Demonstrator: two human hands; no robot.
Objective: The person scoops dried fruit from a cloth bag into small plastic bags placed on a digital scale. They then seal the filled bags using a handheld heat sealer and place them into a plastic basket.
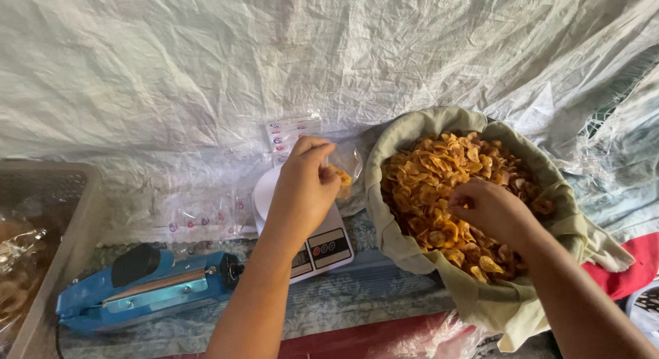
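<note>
**Chips going into a bag**

The left hand (302, 191) has its grip pinched shut on a small clear plastic bag (345, 168) partly filled with chips, above a white digital scale (328, 246). The right hand (489, 209), fingers curled closed on golden fried chips (432, 174), rests in the cloth-lined basket (405, 136) beneath it.

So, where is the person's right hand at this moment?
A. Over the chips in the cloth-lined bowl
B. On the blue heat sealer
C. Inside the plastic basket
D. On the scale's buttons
A: the right hand is over the chips in the cloth-lined bowl, while the left hand holds a small clear bag above the scale.
</note>
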